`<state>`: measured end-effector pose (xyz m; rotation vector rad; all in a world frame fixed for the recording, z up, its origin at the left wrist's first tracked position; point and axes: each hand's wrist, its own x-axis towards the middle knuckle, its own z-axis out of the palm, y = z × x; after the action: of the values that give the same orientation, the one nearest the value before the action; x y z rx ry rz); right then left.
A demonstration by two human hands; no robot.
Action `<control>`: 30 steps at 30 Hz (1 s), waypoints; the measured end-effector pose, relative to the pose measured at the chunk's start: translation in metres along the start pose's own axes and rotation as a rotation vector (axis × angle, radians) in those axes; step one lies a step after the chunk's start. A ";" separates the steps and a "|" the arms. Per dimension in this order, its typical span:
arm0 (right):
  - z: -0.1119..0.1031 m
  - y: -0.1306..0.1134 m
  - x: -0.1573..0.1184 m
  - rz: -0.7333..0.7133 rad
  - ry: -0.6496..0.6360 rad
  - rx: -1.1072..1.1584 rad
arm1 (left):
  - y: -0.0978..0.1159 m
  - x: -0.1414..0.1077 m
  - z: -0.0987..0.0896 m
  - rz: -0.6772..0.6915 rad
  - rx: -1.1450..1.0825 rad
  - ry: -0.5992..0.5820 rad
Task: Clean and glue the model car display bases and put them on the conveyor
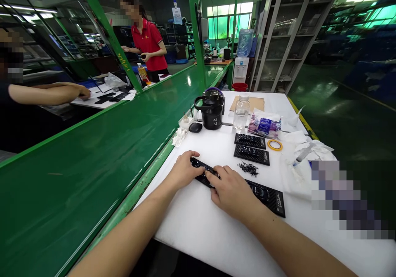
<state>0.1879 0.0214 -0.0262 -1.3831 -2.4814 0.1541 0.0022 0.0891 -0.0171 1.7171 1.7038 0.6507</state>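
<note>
A black patterned plate with a glossy raised part [201, 177] lies on the white table [185, 223] under both hands. My left hand [185, 170] grips its left end, thumb and fingers closed round it. My right hand [227, 186] presses thumb and fingertips on its right part, hiding that end. Beside my right wrist lies another black plate [270, 196] with silver lettering, partly covered by the wrist. Two similar plates [250, 140] [252, 154] lie farther back, one behind the other. A small pile of thin black pieces [248, 169] sits between them and my right hand.
A black jug [212, 110], a clear bottle [241, 112], a printed packet [264, 124] and a yellow tape roll [275, 145] stand or lie farther back. A syringe [302, 156] rests on tissue at right. The green conveyor [123, 145] runs along the left; people work beyond it.
</note>
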 end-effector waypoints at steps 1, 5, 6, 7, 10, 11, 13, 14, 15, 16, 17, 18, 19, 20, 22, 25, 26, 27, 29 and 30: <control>0.000 0.000 0.000 -0.001 -0.001 -0.002 | 0.000 0.000 -0.001 0.007 -0.005 -0.010; -0.001 -0.001 0.000 -0.001 -0.002 0.000 | -0.005 -0.001 0.000 0.047 -0.046 0.003; -0.002 -0.001 0.000 -0.002 -0.004 -0.001 | -0.007 -0.002 0.000 0.054 -0.063 0.013; -0.002 -0.001 0.000 -0.004 -0.007 -0.004 | -0.008 -0.002 0.000 0.057 -0.082 0.021; -0.002 -0.001 0.001 -0.007 -0.012 -0.014 | -0.009 -0.002 0.000 0.059 -0.126 0.025; -0.002 0.000 0.001 -0.006 -0.013 -0.015 | -0.008 -0.002 0.000 0.061 -0.131 0.023; -0.002 0.000 0.001 -0.002 -0.014 -0.018 | -0.007 -0.003 0.001 0.065 -0.129 0.023; -0.003 0.000 0.001 -0.003 -0.015 -0.018 | -0.006 -0.003 0.001 0.067 -0.124 0.026; -0.003 0.000 0.001 -0.007 -0.015 -0.018 | -0.006 -0.003 0.002 0.068 -0.118 0.030; -0.003 0.000 0.001 -0.012 -0.013 -0.018 | -0.005 -0.004 0.002 0.069 -0.113 0.034; -0.003 0.000 0.001 -0.016 -0.008 -0.018 | -0.006 -0.004 0.002 0.072 -0.108 0.037; -0.003 0.000 0.000 -0.019 -0.003 -0.020 | -0.006 -0.004 0.003 0.076 -0.105 0.039; -0.003 0.000 0.000 -0.024 0.001 -0.022 | -0.006 -0.004 0.003 0.083 -0.104 0.040; -0.003 0.000 -0.001 -0.028 0.005 -0.024 | -0.007 -0.004 0.004 0.093 -0.104 0.043; -0.003 0.000 -0.003 -0.036 0.008 -0.024 | -0.009 -0.004 0.004 0.119 -0.107 0.046; -0.002 0.001 -0.004 -0.044 0.009 -0.013 | -0.013 -0.005 0.003 0.158 -0.105 0.046; -0.001 0.002 -0.005 -0.044 0.010 -0.011 | -0.014 -0.005 0.001 0.172 -0.099 0.040; -0.001 0.002 -0.005 -0.043 0.014 -0.012 | -0.014 -0.006 -0.002 0.189 -0.090 0.028; -0.001 0.001 -0.007 -0.045 0.023 -0.016 | -0.014 -0.008 -0.010 0.246 -0.058 -0.025; -0.002 0.001 -0.008 -0.049 0.029 -0.019 | -0.012 -0.009 -0.014 0.284 -0.031 -0.068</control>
<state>0.1933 0.0154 -0.0260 -1.3216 -2.4963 0.1000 -0.0170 0.0815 -0.0154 1.9552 1.4081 0.7309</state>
